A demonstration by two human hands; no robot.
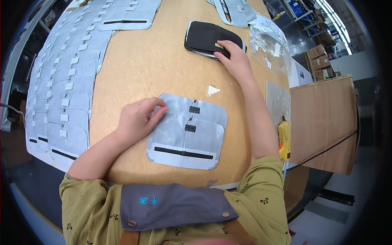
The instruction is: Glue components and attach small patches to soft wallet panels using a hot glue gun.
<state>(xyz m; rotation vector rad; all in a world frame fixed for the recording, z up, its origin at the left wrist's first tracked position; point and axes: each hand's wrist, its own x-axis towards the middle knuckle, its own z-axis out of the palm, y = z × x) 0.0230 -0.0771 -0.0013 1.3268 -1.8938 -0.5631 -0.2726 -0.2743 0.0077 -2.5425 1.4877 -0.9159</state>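
Observation:
A grey, flat panel with rounded corners lies in front of me. Two small black patches sit along its middle wire, and a black strip inside a white border runs along its near edge. My left hand is over the panel's upper left edge, fingers curled and thumb close to the fingertips; what they pinch, if anything, is hidden. Farther off to the right, my right hand rests on a black flat pad that lies on pale sheets. Its thumb and forefinger are apart, touching the pad beside a small tan piece.
Overlapping grey panels with white tabs cover the table's left side. More panels lie at the far right, beside a clear plastic bag. A white scrap lies mid-table. A yellow glue gun hangs at the right edge.

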